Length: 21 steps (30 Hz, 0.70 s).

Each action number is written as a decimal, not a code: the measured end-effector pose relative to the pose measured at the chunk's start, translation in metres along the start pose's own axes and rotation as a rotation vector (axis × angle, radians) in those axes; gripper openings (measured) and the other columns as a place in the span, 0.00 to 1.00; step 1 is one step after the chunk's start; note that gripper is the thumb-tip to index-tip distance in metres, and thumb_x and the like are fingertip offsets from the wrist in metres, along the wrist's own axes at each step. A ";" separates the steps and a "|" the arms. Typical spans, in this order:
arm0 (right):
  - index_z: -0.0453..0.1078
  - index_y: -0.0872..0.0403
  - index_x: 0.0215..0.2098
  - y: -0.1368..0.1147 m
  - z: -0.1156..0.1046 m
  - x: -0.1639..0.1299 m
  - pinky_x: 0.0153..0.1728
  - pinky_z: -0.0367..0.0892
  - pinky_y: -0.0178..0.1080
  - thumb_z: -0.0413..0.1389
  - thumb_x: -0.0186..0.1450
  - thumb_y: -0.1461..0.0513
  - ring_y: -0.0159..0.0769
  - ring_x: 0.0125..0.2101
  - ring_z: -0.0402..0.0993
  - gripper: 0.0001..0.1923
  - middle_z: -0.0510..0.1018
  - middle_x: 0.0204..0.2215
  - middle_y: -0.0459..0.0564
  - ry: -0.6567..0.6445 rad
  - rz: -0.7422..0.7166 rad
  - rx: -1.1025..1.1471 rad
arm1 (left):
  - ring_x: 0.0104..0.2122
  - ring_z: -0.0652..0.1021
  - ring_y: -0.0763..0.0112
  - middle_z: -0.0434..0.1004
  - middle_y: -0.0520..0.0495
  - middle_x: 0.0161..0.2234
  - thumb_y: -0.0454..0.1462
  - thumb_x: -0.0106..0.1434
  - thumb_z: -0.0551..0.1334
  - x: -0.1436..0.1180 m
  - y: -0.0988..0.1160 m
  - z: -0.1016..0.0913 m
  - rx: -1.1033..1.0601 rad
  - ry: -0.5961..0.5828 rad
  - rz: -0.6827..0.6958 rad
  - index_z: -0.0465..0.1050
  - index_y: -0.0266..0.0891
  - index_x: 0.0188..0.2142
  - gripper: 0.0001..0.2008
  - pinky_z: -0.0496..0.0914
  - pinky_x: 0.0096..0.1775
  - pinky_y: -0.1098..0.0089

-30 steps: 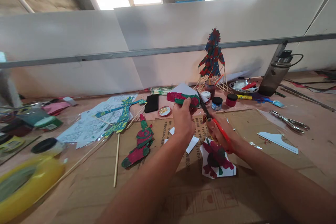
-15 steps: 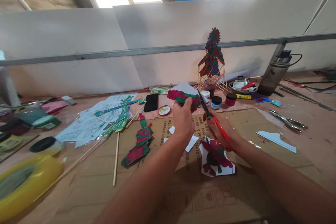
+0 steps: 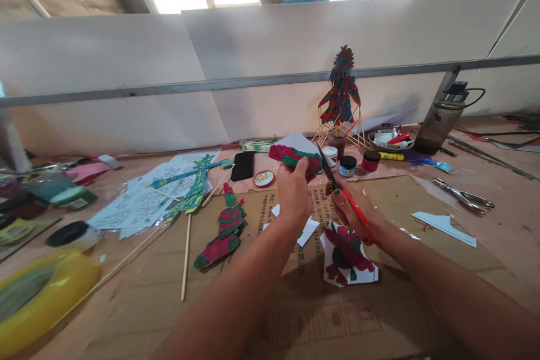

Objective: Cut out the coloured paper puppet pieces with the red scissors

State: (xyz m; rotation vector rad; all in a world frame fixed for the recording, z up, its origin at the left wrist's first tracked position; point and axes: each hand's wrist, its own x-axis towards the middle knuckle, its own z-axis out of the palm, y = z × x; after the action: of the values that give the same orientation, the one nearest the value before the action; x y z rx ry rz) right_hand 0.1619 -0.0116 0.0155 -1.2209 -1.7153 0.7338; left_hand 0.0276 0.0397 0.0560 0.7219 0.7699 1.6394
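Observation:
My left hand point(image 3: 295, 188) pinches a magenta and green painted paper cutout point(image 3: 287, 154), held up above the cardboard. In my right hand point(image 3: 348, 208) are red-handled scissors point(image 3: 356, 214), their dark blades pointing up and away, close to the cutout's right edge. Beneath my right hand lies a painted paper piece point(image 3: 348, 259) with a white margin around its magenta and green shapes. White paper scraps point(image 3: 309, 232) rest below my left hand. Left of my forearm, a jointed painted figure point(image 3: 225, 230) of several cut pieces lies on the cardboard sheet point(image 3: 253, 304).
Paint jars point(image 3: 348, 166), a black phone point(image 3: 243, 166) and a lid of small beads point(image 3: 264, 178) stand behind my hands. Pliers point(image 3: 462, 197) and a bottle point(image 3: 441, 118) are at right. A blue-yellow puppet on sticks point(image 3: 196, 185) and a yellow tape roll point(image 3: 80, 270) lie left.
Both hands keep nearly the same place, the cutout still in the left and the scissors in the right. My right fingers have shifted very slightly on the scissors.

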 end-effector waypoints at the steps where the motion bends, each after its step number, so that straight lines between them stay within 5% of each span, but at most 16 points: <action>1: 0.73 0.50 0.50 0.001 0.000 0.000 0.21 0.58 0.36 0.45 0.74 0.35 0.34 0.19 0.58 0.32 0.66 0.21 0.42 -0.007 0.005 0.003 | 0.29 0.76 0.71 0.79 0.52 0.29 0.38 0.51 0.72 0.000 0.000 0.000 0.003 0.002 0.001 0.73 0.41 0.32 0.11 0.69 0.34 0.69; 7: 0.71 0.53 0.59 0.000 -0.002 0.000 0.19 0.58 0.36 0.47 0.75 0.37 0.33 0.17 0.58 0.33 0.64 0.18 0.39 -0.020 0.009 0.003 | 0.28 0.75 0.72 0.79 0.52 0.29 0.38 0.51 0.71 0.000 0.000 0.000 0.021 -0.013 0.036 0.73 0.41 0.31 0.10 0.68 0.33 0.71; 15: 0.73 0.52 0.54 -0.002 0.000 0.000 0.19 0.56 0.35 0.47 0.75 0.38 0.32 0.17 0.56 0.30 0.65 0.19 0.40 0.009 -0.010 0.002 | 0.28 0.76 0.71 0.79 0.52 0.29 0.38 0.51 0.72 0.001 0.000 0.000 0.030 0.002 0.017 0.73 0.41 0.31 0.10 0.69 0.33 0.70; 21: 0.71 0.55 0.58 -0.003 -0.004 0.002 0.24 0.61 0.39 0.43 0.73 0.32 0.37 0.20 0.61 0.40 0.66 0.20 0.42 -0.014 -0.029 -0.072 | 0.29 0.76 0.71 0.79 0.51 0.29 0.38 0.51 0.72 0.001 0.000 0.000 0.015 -0.002 0.013 0.73 0.41 0.30 0.10 0.69 0.34 0.69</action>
State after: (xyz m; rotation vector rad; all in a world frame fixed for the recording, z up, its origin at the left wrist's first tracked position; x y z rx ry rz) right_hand 0.1641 -0.0114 0.0208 -1.2397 -1.7806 0.6704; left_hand 0.0279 0.0404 0.0562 0.7403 0.7778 1.6465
